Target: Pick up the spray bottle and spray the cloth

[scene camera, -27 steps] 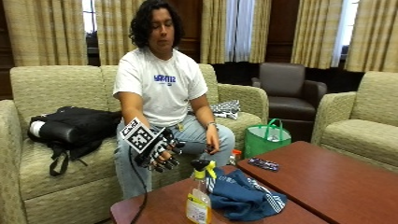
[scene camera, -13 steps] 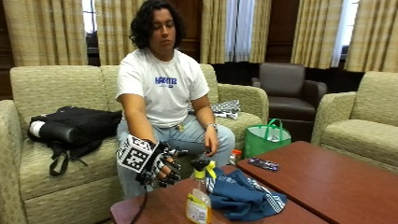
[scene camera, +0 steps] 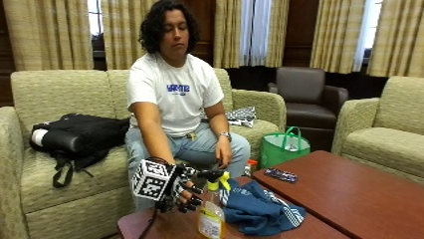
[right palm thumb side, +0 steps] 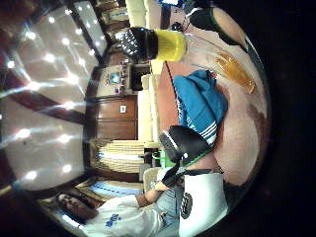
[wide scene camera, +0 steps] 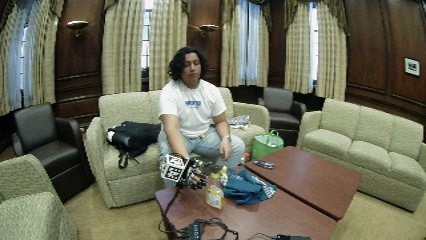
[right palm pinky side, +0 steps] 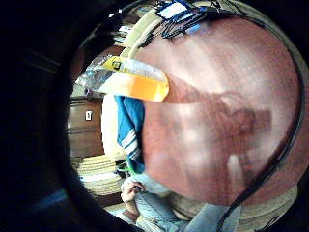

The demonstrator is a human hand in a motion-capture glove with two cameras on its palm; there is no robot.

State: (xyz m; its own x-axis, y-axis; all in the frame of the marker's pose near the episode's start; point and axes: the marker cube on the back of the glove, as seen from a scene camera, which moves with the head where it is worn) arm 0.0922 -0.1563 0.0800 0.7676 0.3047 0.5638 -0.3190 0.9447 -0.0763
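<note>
One hand: your gloved right hand (scene camera: 184, 191) is hovering beside the spray bottle (scene camera: 212, 211), fingers loosely curled, gripping nothing.
Cloth: blue cloth (scene camera: 262, 211) is lying just beside the bottle.

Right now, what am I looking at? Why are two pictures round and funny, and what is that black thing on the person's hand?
There is no robot here. A person sits on a sofa and works at a table. The black thing is a glove on the right hand. Two tiny cameras sit on that hand's palm, and they make the round pictures, showing what the palm faces. The other two pictures come from cameras in the room, one of them farther back.

On the table stands a spray bottle with yellow liquid in it. Right beside it lies a crumpled blue cloth. Farther along the table lies a small dark gadget.

The hand is right next to the bottle's top, fingers curled loosely. It does not seem to hold the bottle yet. The bare hand rests near the person's knee.
</note>
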